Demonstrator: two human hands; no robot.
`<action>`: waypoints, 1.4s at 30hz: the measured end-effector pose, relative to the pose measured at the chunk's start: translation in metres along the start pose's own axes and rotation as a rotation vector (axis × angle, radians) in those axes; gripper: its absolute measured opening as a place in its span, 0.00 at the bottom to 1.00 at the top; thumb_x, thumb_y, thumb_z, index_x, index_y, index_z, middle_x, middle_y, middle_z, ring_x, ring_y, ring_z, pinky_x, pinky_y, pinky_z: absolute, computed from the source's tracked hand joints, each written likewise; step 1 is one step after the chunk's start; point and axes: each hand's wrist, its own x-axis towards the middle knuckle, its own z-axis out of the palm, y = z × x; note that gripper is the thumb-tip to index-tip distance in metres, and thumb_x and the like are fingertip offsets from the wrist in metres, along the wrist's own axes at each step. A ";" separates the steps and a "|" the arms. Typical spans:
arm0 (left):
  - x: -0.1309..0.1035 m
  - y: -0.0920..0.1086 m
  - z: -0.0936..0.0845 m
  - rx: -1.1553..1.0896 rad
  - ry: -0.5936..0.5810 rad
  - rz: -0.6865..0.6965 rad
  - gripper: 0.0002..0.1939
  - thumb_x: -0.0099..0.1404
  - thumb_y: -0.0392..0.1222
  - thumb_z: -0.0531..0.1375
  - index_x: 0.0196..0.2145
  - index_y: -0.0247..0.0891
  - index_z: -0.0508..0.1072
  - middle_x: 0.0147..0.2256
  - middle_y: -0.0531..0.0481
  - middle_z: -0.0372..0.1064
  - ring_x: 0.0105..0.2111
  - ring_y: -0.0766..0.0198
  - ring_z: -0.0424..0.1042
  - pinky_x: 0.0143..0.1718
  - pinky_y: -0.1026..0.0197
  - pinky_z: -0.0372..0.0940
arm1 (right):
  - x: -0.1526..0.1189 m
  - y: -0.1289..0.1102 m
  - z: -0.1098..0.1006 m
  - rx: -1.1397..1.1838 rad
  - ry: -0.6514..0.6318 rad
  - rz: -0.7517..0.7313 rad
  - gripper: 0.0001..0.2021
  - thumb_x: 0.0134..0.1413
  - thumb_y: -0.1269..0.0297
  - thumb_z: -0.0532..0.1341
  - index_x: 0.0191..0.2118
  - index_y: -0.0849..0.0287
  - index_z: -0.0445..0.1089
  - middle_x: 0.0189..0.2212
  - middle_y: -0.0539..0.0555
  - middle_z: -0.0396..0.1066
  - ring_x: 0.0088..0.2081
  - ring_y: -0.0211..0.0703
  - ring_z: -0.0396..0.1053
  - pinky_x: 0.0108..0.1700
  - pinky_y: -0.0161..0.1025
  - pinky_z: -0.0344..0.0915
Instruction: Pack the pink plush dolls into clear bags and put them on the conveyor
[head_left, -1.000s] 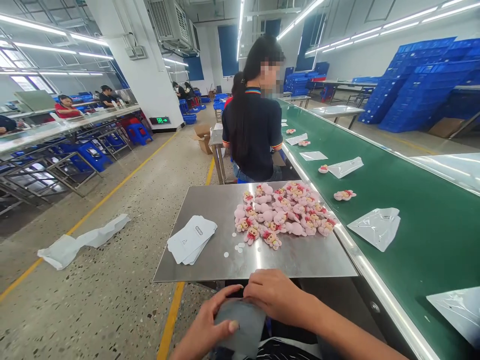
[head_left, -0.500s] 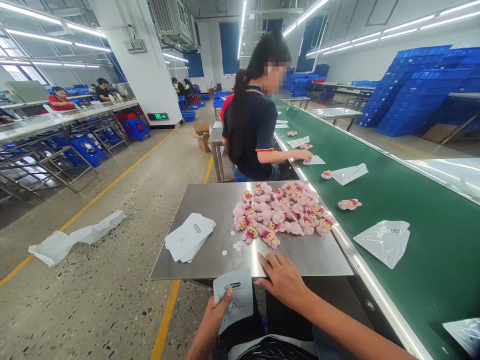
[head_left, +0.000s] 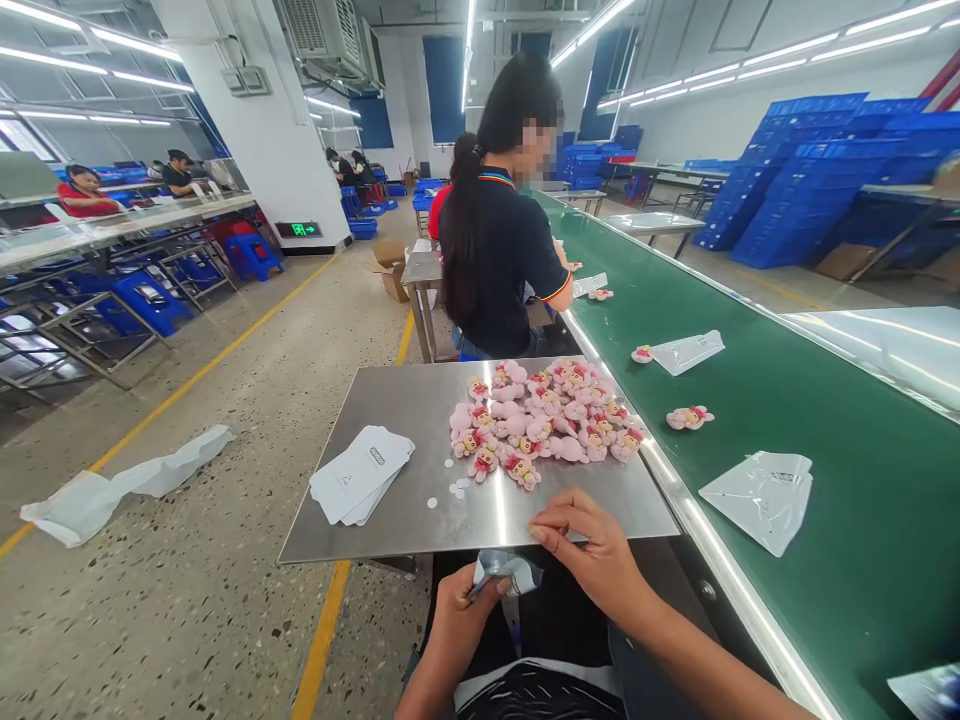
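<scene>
Bright overhead tube lights, glare streak on metal tabletop (head_left: 360,540), stretched edges.

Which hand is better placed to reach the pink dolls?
Right, I'd say: the right hand is nearer the dolls, though it may be pinching something; the left hand grips a pouch.

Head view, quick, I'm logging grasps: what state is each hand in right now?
Left hand: closed, holding a pouch.
Right hand: fingers closed in a pinch; whether they hold anything small cannot be told.
</scene>
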 end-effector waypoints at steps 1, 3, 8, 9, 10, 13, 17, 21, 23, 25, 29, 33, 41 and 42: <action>0.001 0.003 0.004 -0.005 -0.006 0.020 0.12 0.56 0.47 0.60 0.28 0.34 0.73 0.24 0.54 0.68 0.26 0.65 0.62 0.29 0.65 0.59 | 0.000 -0.009 -0.004 0.024 -0.014 0.025 0.07 0.55 0.61 0.59 0.32 0.57 0.72 0.28 0.51 0.63 0.31 0.37 0.64 0.33 0.36 0.63; 0.002 0.010 0.011 -0.020 -0.013 0.055 0.10 0.53 0.44 0.63 0.31 0.35 0.73 0.26 0.53 0.68 0.27 0.65 0.63 0.29 0.66 0.59 | -0.001 -0.020 -0.010 0.043 -0.062 0.069 0.07 0.54 0.61 0.60 0.29 0.58 0.70 0.28 0.50 0.63 0.30 0.37 0.63 0.32 0.35 0.62; 0.005 0.022 0.024 0.027 -0.030 0.118 0.10 0.50 0.37 0.62 0.33 0.35 0.73 0.27 0.53 0.70 0.27 0.64 0.64 0.29 0.65 0.60 | -0.005 -0.024 -0.020 -0.082 -0.135 0.054 0.05 0.53 0.65 0.61 0.29 0.58 0.69 0.29 0.50 0.64 0.32 0.37 0.62 0.33 0.34 0.61; 0.006 0.024 0.026 0.037 -0.031 0.128 0.11 0.49 0.36 0.62 0.34 0.36 0.73 0.28 0.52 0.71 0.27 0.64 0.65 0.30 0.65 0.61 | -0.006 -0.025 -0.022 -0.143 -0.140 0.006 0.04 0.54 0.65 0.60 0.30 0.57 0.70 0.29 0.51 0.64 0.33 0.37 0.62 0.34 0.35 0.60; 0.007 0.025 0.029 0.042 -0.032 0.138 0.12 0.49 0.36 0.62 0.35 0.36 0.73 0.29 0.52 0.71 0.28 0.63 0.66 0.31 0.65 0.62 | -0.007 -0.026 -0.024 -0.216 -0.148 -0.050 0.04 0.55 0.66 0.59 0.31 0.57 0.71 0.29 0.51 0.65 0.34 0.38 0.62 0.35 0.35 0.60; 0.010 0.027 0.036 0.046 -0.044 0.171 0.12 0.49 0.38 0.62 0.35 0.36 0.73 0.28 0.51 0.72 0.27 0.63 0.66 0.30 0.64 0.62 | -0.012 -0.035 -0.031 -0.421 -0.181 -0.178 0.08 0.58 0.66 0.56 0.37 0.54 0.73 0.30 0.52 0.66 0.34 0.39 0.61 0.35 0.36 0.59; 0.014 0.028 0.045 0.070 -0.054 0.174 0.05 0.49 0.37 0.62 0.27 0.36 0.73 0.23 0.54 0.68 0.23 0.65 0.63 0.26 0.65 0.60 | -0.003 -0.025 -0.058 -0.467 -0.152 -0.124 0.10 0.59 0.64 0.54 0.40 0.55 0.72 0.33 0.53 0.67 0.36 0.39 0.64 0.38 0.35 0.61; 0.015 0.027 0.052 0.050 -0.064 0.139 0.05 0.49 0.41 0.63 0.24 0.37 0.72 0.21 0.54 0.68 0.23 0.63 0.63 0.26 0.65 0.60 | 0.026 0.030 -0.140 -0.741 0.211 0.324 0.14 0.59 0.58 0.52 0.45 0.58 0.68 0.39 0.55 0.69 0.36 0.41 0.66 0.40 0.37 0.61; 0.014 0.026 0.056 0.005 -0.073 0.119 0.08 0.50 0.45 0.63 0.25 0.37 0.73 0.21 0.53 0.68 0.23 0.63 0.63 0.26 0.64 0.60 | 0.035 0.061 -0.189 -0.889 0.354 0.715 0.18 0.59 0.56 0.50 0.49 0.61 0.65 0.42 0.60 0.68 0.40 0.44 0.66 0.41 0.39 0.60; 0.014 0.025 0.060 -0.041 -0.080 0.095 0.11 0.49 0.47 0.63 0.25 0.36 0.73 0.22 0.53 0.68 0.23 0.63 0.63 0.26 0.64 0.61 | 0.037 0.086 -0.223 -0.884 0.342 0.857 0.20 0.58 0.55 0.51 0.43 0.67 0.68 0.36 0.63 0.70 0.36 0.46 0.68 0.36 0.38 0.60; 0.018 0.027 0.069 -0.063 -0.163 0.057 0.13 0.50 0.48 0.63 0.26 0.35 0.73 0.22 0.52 0.67 0.24 0.64 0.63 0.27 0.65 0.60 | 0.032 0.105 -0.233 -0.794 0.221 0.852 0.17 0.54 0.53 0.55 0.27 0.64 0.68 0.21 0.55 0.69 0.24 0.40 0.66 0.28 0.34 0.57; 0.024 0.033 0.077 -0.058 -0.243 0.054 0.13 0.52 0.48 0.63 0.28 0.34 0.73 0.24 0.53 0.67 0.25 0.65 0.62 0.28 0.66 0.59 | 0.019 0.081 -0.194 -0.721 0.261 0.651 0.15 0.53 0.50 0.54 0.30 0.59 0.65 0.25 0.50 0.69 0.26 0.38 0.65 0.29 0.34 0.57; 0.025 0.038 0.086 -0.026 -0.278 0.127 0.12 0.52 0.47 0.63 0.28 0.34 0.71 0.23 0.54 0.65 0.25 0.66 0.60 0.28 0.66 0.58 | -0.014 -0.017 -0.107 -0.374 0.043 0.180 0.12 0.55 0.53 0.56 0.33 0.57 0.68 0.23 0.48 0.66 0.24 0.35 0.62 0.25 0.31 0.58; 0.024 0.038 0.086 -0.025 -0.276 0.148 0.13 0.51 0.47 0.64 0.29 0.34 0.72 0.24 0.53 0.66 0.25 0.65 0.61 0.28 0.65 0.59 | -0.017 -0.023 -0.102 -0.434 -0.034 0.146 0.11 0.55 0.55 0.57 0.33 0.57 0.69 0.24 0.49 0.67 0.25 0.35 0.62 0.26 0.32 0.59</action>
